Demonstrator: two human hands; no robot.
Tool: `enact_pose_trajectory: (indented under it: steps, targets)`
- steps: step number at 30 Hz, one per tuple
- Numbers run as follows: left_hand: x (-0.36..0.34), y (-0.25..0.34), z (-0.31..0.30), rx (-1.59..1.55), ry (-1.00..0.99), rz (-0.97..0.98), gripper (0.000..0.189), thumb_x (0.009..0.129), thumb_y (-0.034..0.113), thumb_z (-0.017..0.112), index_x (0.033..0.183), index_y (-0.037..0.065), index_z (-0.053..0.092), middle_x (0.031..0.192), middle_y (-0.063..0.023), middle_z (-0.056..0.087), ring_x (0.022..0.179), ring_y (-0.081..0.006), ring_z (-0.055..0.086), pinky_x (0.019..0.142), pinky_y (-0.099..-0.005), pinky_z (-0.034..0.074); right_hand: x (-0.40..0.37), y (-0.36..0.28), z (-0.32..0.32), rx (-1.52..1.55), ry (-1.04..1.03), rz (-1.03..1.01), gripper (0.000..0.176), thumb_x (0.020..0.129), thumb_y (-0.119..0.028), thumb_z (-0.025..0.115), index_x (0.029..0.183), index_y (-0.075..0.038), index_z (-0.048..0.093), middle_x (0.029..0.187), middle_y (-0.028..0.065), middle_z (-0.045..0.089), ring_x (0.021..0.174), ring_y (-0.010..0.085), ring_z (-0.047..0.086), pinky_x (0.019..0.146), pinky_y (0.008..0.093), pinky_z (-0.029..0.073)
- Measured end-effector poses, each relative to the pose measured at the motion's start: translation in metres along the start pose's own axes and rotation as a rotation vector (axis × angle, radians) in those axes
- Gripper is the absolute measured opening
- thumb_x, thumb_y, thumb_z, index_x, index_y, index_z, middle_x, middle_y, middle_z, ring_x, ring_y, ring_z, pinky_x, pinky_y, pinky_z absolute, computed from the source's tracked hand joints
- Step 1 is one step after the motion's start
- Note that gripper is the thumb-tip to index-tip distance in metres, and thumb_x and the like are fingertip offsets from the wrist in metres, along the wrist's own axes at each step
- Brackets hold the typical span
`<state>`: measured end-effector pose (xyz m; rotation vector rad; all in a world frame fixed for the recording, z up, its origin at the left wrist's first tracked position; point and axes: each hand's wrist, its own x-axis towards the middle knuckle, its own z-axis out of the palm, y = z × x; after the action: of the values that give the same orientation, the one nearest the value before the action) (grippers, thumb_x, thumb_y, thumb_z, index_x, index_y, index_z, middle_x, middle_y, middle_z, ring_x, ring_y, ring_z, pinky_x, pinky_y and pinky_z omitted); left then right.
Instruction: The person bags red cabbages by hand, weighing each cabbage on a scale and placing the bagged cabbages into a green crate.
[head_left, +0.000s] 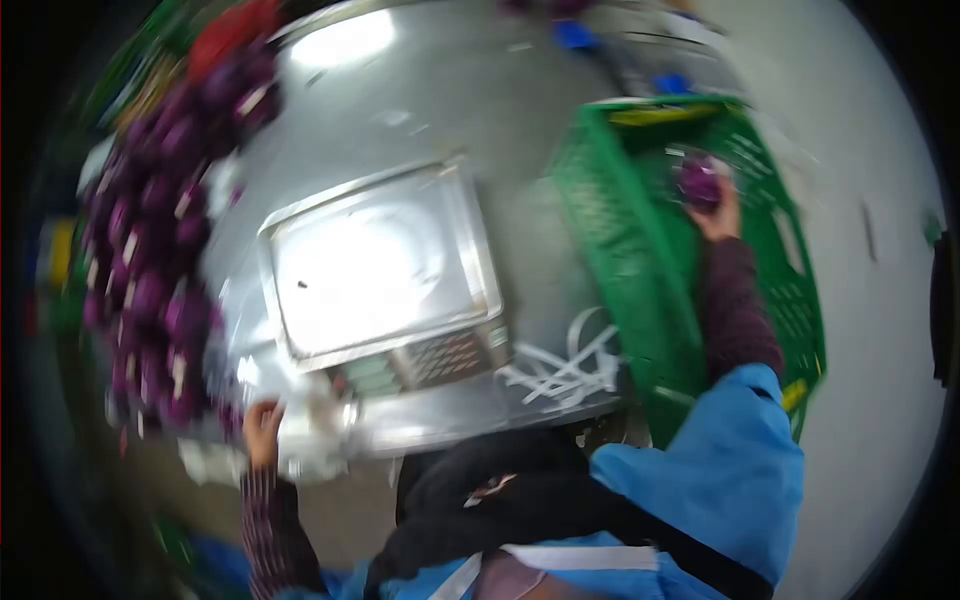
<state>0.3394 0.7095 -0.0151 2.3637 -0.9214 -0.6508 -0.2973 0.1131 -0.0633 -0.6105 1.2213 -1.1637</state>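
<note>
My right hand reaches into a green plastic crate on the right. Its fingers are closed around a round, glossy purple vegetable; blur hides its exact kind. Down at the table's near left edge is my left hand, its fingers smeared by motion. Beside that hand lie crumpled, clear-looking plastic bags. A long pile of purple vegetables with pale stubs lies along the left side, just beyond my left hand.
A weighing scale with a shiny metal pan stands mid-table, keypad towards me. White strips lie tangled between scale and crate. A red bundle sits at the far left, and blue items lie at the back.
</note>
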Motion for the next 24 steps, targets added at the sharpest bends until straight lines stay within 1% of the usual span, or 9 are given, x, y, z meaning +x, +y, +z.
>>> enact_pose_trajectory:
  steps: [2, 4, 6, 7, 11, 19, 21, 22, 24]
  targets:
    - [-0.002, -0.031, 0.007, -0.128, -0.145, -0.095, 0.024, 0.078, 0.011, 0.073, 0.096, 0.001, 0.062, 0.091, -0.0095, 0.063, 0.084, -0.0183, 0.06, 0.075, -0.0306, 0.048, 0.039, 0.01, -0.019, -0.105, -0.03, 0.082, 0.059, 0.083, -0.05, 0.062, 0.131, -0.019, 0.049, 0.13, 0.0061, 0.052, 0.117, 0.0256, 0.052, 0.093, 0.0513, 0.045]
    - [0.016, -0.057, 0.016, 0.313, -0.176, 0.376, 0.034, 0.07, 0.015, 0.078, 0.099, 0.005, 0.062, 0.098, -0.0125, 0.06, 0.092, -0.0301, 0.058, 0.081, -0.0369, 0.047, 0.068, 0.02, -0.034, -0.358, 0.008, 0.147, 0.066, 0.083, -0.06, 0.059, 0.134, -0.02, 0.048, 0.129, 0.0042, 0.053, 0.117, 0.023, 0.051, 0.09, 0.0478, 0.046]
    - [0.025, -0.056, 0.027, 0.329, -0.205, 0.25, 0.038, 0.065, 0.019, 0.08, 0.096, 0.007, 0.062, 0.098, -0.0116, 0.057, 0.093, -0.0314, 0.056, 0.081, -0.039, 0.047, 0.092, 0.002, -0.047, -0.6, 0.034, 0.318, 0.078, 0.079, -0.058, 0.066, 0.139, -0.013, 0.044, 0.134, 0.0064, 0.052, 0.118, 0.0254, 0.05, 0.093, 0.0476, 0.044]
    - [0.033, -0.078, 0.038, 0.36, -0.175, 0.166, 0.039, 0.065, 0.021, 0.08, 0.098, 0.009, 0.064, 0.096, -0.0103, 0.058, 0.09, -0.03, 0.059, 0.077, -0.0375, 0.049, 0.168, 0.006, -0.098, -0.886, -0.178, -0.301, 0.082, 0.077, -0.053, 0.071, 0.138, -0.005, 0.043, 0.138, 0.0084, 0.047, 0.123, 0.025, 0.047, 0.096, 0.0471, 0.042]
    - [0.046, -0.059, 0.024, 0.208, -0.237, 0.157, 0.016, 0.074, 0.019, 0.072, 0.087, 0.01, 0.069, 0.087, -0.0078, 0.063, 0.082, -0.0276, 0.063, 0.074, -0.035, 0.051, 0.176, -0.068, -0.053, -1.202, 0.026, -0.476, 0.064, 0.086, -0.04, 0.065, 0.134, -0.002, 0.049, 0.135, 0.0094, 0.05, 0.122, 0.0227, 0.048, 0.099, 0.0377, 0.039]
    - [0.057, -0.097, 0.001, 0.074, -0.201, 0.55, 0.011, 0.079, 0.014, 0.063, 0.084, 0.007, 0.07, 0.083, -0.0094, 0.069, 0.075, -0.0263, 0.067, 0.068, -0.0372, 0.053, -0.285, 0.043, 0.346, -1.012, -0.609, -0.777, 0.032, 0.09, -0.017, 0.057, 0.118, -0.001, 0.058, 0.114, 0.0095, 0.061, 0.105, 0.0187, 0.056, 0.091, 0.0297, 0.043]
    - [0.064, -0.088, -0.017, 0.038, -0.151, 0.487, 0.012, 0.081, 0.014, 0.063, 0.085, 0.005, 0.069, 0.083, -0.0109, 0.068, 0.071, -0.0283, 0.066, 0.068, -0.0362, 0.053, -0.407, 0.115, 0.392, -0.967, -0.995, -0.757, 0.029, 0.081, -0.011, 0.058, 0.108, -0.002, 0.06, 0.102, 0.0096, 0.062, 0.096, 0.0207, 0.059, 0.086, 0.0313, 0.045]
    - [0.072, -0.085, -0.024, -0.096, -0.12, 0.39, 0.012, 0.084, 0.015, 0.062, 0.085, 0.004, 0.067, 0.079, -0.0106, 0.067, 0.064, -0.0261, 0.064, 0.062, -0.0349, 0.052, -0.448, 0.158, 0.407, -1.016, -1.269, -1.03, 0.032, 0.078, -0.015, 0.064, 0.108, -0.004, 0.061, 0.102, 0.0094, 0.062, 0.094, 0.0259, 0.059, 0.082, 0.0357, 0.047]
    - [0.067, -0.074, -0.043, -0.538, -0.203, 0.099, 0.014, 0.089, 0.015, 0.06, 0.086, 0.002, 0.062, 0.069, -0.0074, 0.061, 0.052, -0.0176, 0.058, 0.049, -0.0301, 0.047, -0.525, 0.223, 0.448, -1.004, -1.813, -1.139, 0.055, 0.073, -0.037, 0.075, 0.112, -0.001, 0.058, 0.107, 0.0153, 0.061, 0.097, 0.0328, 0.061, 0.085, 0.0394, 0.048]
